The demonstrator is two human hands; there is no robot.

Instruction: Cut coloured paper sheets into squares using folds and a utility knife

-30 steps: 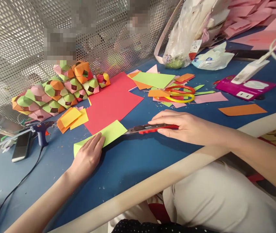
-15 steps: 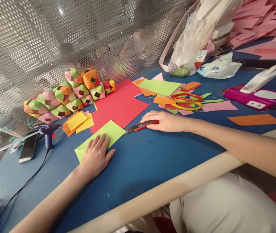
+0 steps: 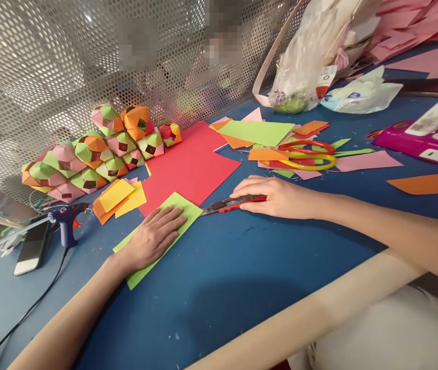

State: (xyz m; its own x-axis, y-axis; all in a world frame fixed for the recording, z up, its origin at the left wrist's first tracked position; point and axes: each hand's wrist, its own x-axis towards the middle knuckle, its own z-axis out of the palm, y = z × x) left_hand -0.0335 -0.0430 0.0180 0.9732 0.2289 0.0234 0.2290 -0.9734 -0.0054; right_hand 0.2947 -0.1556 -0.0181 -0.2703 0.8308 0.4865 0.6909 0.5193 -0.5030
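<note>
Under my left hand (image 3: 155,237) lies a light green sheet of paper (image 3: 138,277), pressed to the blue table (image 3: 249,288) with the fingers stretched out flat. My right hand (image 3: 265,198) is wrapped round a red and black box cutter (image 3: 237,203). Its blade tip touches or lies just at the right corner of the green sheet; whether it has gone into a fold I cannot tell. Just behind the green sheet is a large red sheet (image 3: 191,167). Small yellow papers (image 3: 116,195) lie to the left of the red sheet.
Folded paper balls (image 3: 91,149) are stacked along the perforated metal screen (image 3: 49,61). On the left are a glue gun (image 3: 67,223) with its cord and a phone (image 3: 32,249). Scissors (image 3: 309,156) lie among paper scraps; a magenta power strip (image 3: 411,144) is at the right.
My left hand has slid up onto the green sheet and lies flatter, with the sheet's lower edge now showing below it. My right hand still holds the box cutter at the sheet's corner.
</note>
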